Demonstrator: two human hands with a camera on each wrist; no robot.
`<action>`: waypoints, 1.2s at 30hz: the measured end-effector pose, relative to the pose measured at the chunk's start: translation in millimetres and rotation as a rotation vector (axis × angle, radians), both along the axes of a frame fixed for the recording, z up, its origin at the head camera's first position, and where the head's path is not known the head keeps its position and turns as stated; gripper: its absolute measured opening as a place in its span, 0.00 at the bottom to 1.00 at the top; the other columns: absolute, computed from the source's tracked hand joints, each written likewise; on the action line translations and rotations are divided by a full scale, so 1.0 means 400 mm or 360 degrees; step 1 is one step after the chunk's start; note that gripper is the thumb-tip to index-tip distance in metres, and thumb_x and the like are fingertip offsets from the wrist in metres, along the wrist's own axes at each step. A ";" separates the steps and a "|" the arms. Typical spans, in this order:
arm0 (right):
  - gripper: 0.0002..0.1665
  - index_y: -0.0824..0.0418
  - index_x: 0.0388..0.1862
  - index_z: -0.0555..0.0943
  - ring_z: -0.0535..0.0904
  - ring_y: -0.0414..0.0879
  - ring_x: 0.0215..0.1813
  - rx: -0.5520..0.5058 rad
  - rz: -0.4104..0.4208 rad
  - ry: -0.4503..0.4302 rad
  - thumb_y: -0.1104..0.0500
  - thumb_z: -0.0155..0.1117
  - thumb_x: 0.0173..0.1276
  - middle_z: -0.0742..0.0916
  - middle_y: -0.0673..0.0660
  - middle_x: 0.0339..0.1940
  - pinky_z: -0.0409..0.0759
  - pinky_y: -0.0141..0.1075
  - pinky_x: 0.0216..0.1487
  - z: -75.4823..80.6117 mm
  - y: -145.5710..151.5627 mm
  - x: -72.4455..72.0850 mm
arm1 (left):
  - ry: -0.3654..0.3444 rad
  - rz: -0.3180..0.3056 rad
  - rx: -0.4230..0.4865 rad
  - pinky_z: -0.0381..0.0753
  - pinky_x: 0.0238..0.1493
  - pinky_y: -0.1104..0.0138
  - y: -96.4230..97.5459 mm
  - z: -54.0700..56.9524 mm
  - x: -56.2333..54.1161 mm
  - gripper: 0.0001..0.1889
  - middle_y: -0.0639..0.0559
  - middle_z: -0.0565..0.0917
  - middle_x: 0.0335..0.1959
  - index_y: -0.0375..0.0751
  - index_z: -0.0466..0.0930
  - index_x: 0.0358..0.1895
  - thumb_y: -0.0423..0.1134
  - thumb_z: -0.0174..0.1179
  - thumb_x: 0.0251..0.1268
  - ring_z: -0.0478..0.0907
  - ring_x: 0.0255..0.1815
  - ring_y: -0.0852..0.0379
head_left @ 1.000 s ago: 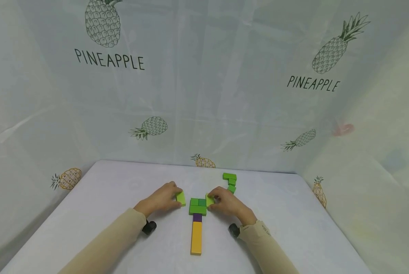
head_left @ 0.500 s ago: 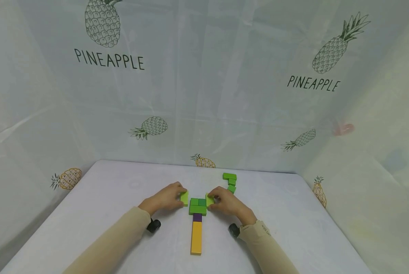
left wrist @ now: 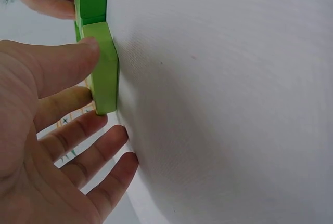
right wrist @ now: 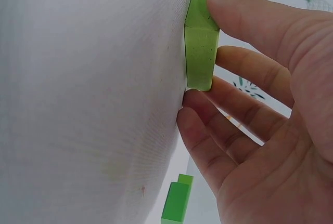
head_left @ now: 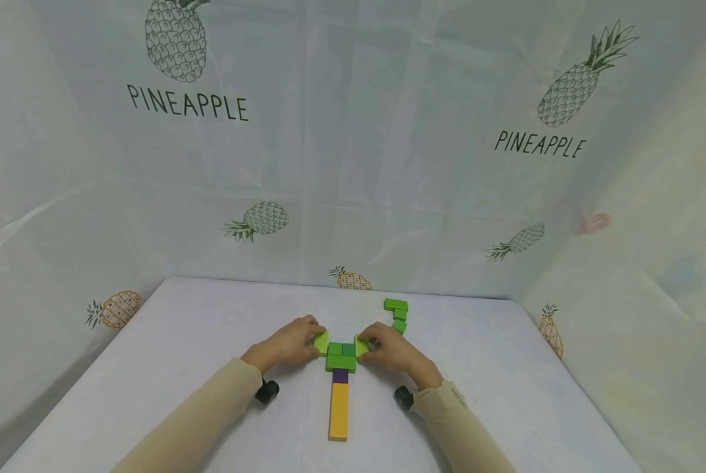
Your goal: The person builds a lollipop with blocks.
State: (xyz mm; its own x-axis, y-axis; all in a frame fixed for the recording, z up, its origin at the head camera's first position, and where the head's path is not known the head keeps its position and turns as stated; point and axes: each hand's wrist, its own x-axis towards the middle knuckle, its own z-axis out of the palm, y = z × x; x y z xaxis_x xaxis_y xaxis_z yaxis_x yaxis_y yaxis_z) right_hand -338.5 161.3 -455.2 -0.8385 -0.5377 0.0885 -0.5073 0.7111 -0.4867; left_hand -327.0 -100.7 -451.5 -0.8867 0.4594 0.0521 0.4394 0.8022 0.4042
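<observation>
Between the thumb and fingers of my left hand point(head_left: 289, 341) is a light green block point(head_left: 321, 342) with slanted ends. It sits at the left side of a cluster of green blocks point(head_left: 341, 362); in the left wrist view they appear to touch. On the cluster's right side, my right hand point(head_left: 393, 349) pinches a matching light green block point(right wrist: 202, 55), its thumb on the near end. Below the cluster, a purple block point(head_left: 340, 376) and a long yellow-orange block point(head_left: 338, 412) line up toward me. All lie flat on the white tabletop.
Several loose green blocks point(head_left: 396, 305) lie farther back, just beyond my right hand. A pale curtain point(head_left: 353, 164) printed with pineapples surrounds the white table point(head_left: 211, 315) at the back and sides.
My left hand has slid its light green block rightward, straightening it, up to the left side of the green cluster. My right hand has stayed in place on its block.
</observation>
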 end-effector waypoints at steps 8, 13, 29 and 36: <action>0.24 0.57 0.53 0.81 0.75 0.47 0.54 0.0007 0.0001 -0.0004 0.53 0.72 0.59 0.81 0.50 0.52 0.73 0.45 0.59 -0.002 0.000 0.000 | 0.0016 -0.0013 -0.0025 0.71 0.61 0.57 0.000 -0.002 0.000 0.26 0.49 0.75 0.54 0.41 0.75 0.61 0.42 0.66 0.58 0.72 0.56 0.51; 0.24 0.57 0.53 0.80 0.75 0.47 0.54 0.0017 -0.0002 -0.0002 0.53 0.72 0.59 0.81 0.50 0.52 0.74 0.45 0.59 0.001 -0.002 0.003 | 0.0017 -0.0003 -0.0055 0.71 0.62 0.58 0.004 0.001 0.002 0.26 0.49 0.75 0.55 0.42 0.75 0.62 0.42 0.66 0.59 0.72 0.57 0.52; 0.26 0.59 0.55 0.80 0.75 0.48 0.53 0.0001 -0.0028 -0.0019 0.54 0.73 0.58 0.81 0.51 0.52 0.74 0.45 0.59 0.000 -0.004 0.005 | 0.0012 -0.0023 -0.0039 0.72 0.61 0.57 0.003 0.004 0.003 0.26 0.50 0.75 0.54 0.41 0.76 0.61 0.42 0.67 0.58 0.72 0.56 0.52; 0.26 0.58 0.55 0.80 0.75 0.47 0.53 0.0011 -0.0014 -0.0003 0.53 0.72 0.58 0.81 0.51 0.52 0.74 0.45 0.59 -0.002 -0.003 0.001 | 0.0015 -0.0010 -0.0035 0.72 0.61 0.58 0.004 -0.002 -0.001 0.26 0.51 0.75 0.53 0.42 0.76 0.61 0.42 0.67 0.58 0.72 0.55 0.53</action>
